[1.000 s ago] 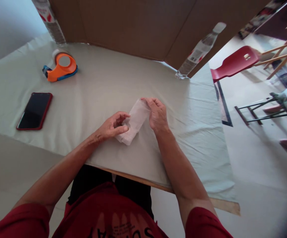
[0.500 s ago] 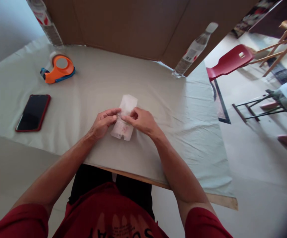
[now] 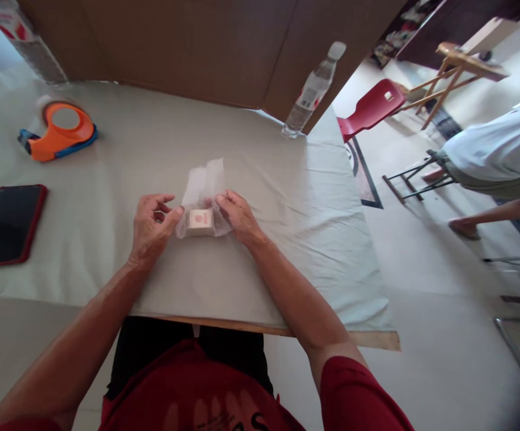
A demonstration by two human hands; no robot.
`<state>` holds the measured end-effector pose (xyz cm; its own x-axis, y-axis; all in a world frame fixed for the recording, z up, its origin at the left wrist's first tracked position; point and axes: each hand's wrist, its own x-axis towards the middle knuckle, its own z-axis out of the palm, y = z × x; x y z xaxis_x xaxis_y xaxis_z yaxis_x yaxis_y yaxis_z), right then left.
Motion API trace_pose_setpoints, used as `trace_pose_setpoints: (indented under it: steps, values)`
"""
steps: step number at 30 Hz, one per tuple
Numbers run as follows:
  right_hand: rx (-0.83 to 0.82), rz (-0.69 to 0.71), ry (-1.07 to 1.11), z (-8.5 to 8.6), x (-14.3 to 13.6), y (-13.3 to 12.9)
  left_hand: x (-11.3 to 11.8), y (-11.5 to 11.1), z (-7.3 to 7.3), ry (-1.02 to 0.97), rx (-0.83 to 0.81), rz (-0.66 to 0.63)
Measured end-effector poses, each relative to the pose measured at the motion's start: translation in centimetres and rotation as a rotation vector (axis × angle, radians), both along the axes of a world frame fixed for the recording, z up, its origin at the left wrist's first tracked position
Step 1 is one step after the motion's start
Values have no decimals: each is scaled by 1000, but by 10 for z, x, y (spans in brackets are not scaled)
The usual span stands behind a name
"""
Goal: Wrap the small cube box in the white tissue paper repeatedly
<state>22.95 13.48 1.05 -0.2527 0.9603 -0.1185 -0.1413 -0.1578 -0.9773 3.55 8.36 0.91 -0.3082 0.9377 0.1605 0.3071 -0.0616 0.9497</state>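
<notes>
A small cream block with a red print on top (image 3: 200, 219) rests on the table, surrounded by a thin translucent white wrapping sheet (image 3: 203, 179). The sheet stands open above and beside the block, its far end rising away from me. My left hand (image 3: 153, 222) is at the sheet's left edge, thumb tip on it and index finger stretched out above; its lower fingers are partly hidden. With thumb and fingers pinched together, my right hand (image 3: 236, 214) holds the right edge of the sheet. The block lies between both hands, and neither covers its printed face.
At the left are an orange and blue tape dispenser (image 3: 65, 129) and a phone with a red edge (image 3: 11, 224). Plastic bottles (image 3: 311, 93) stand against a brown cardboard panel (image 3: 188, 48). Beyond the table's right side are a red chair (image 3: 372, 108) and a seated person (image 3: 502, 149).
My hands have moved apart, and the sheet has spread, so the printed block now shows plainly. The view has shifted right, bringing more of the seated person into sight.
</notes>
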Motion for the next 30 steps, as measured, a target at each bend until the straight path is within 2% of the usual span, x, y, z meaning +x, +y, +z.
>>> trace_pose_setpoints:
  steps: [3, 7, 9, 15, 19, 23, 25, 27, 30]
  values:
    - [-44, 107, 125, -1, -7, -5, 7, -4, 7, 120, -59, -107]
    - [-31, 95, 151, -4, -8, -5, 11, -5, 9, 184, -120, -84]
    - [14, 25, 109, -6, -5, -1, 9, -3, 9, 95, -166, -40]
    - [92, -228, -64, -13, 16, 16, -3, 6, 6, -372, -207, 127]
    - [99, -386, -209, -18, 38, 33, -6, 14, 1, -466, -217, 139]
    - [213, -518, -310, -11, 53, 37, -7, 14, -2, -361, -91, 179]
    - [313, -504, -350, 0, 53, 30, -7, 9, 1, -211, 31, 212]
    - [394, -400, -381, 11, 47, 21, -5, 4, 4, -16, 141, 215]
    - [451, -159, -411, 20, 35, 8, -1, -2, 4, 236, 209, 94]
